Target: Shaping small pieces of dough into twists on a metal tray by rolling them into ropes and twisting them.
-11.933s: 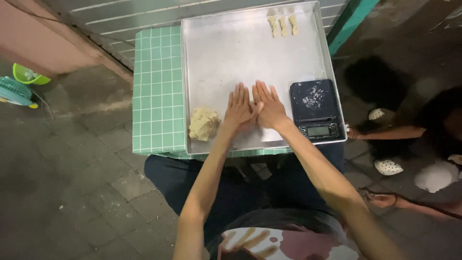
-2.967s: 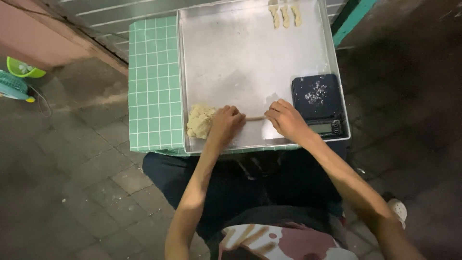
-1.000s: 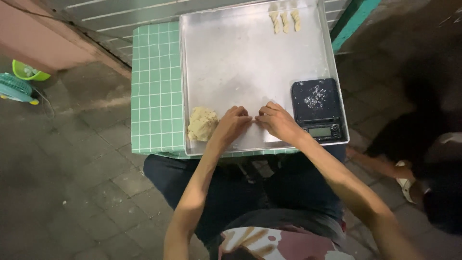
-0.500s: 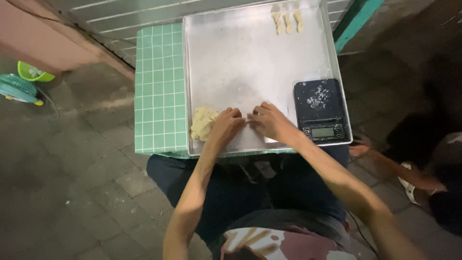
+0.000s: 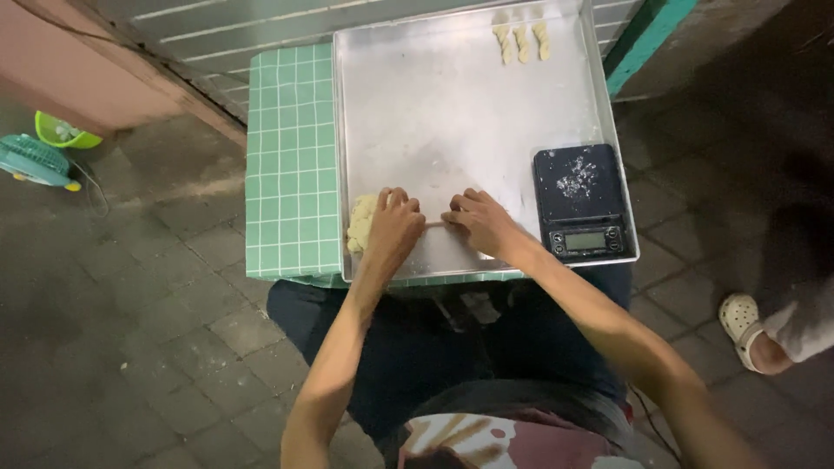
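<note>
one view only, so nothing was shared with another. the camera sat on the person's head and looked almost straight down on the metal tray (image 5: 469, 113), which filled the upper middle of the frame. below the tray came the person's own forearms and lap; left of it lay paving, right of it a dark scale (image 5: 580, 201). the tray stood about an arm's reach away.

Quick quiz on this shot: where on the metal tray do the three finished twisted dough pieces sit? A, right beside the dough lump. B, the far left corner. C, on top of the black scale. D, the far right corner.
D: the three twisted dough pieces lie in a row at the far right corner of the metal tray, well away from the dough lump and the black scale.
</note>
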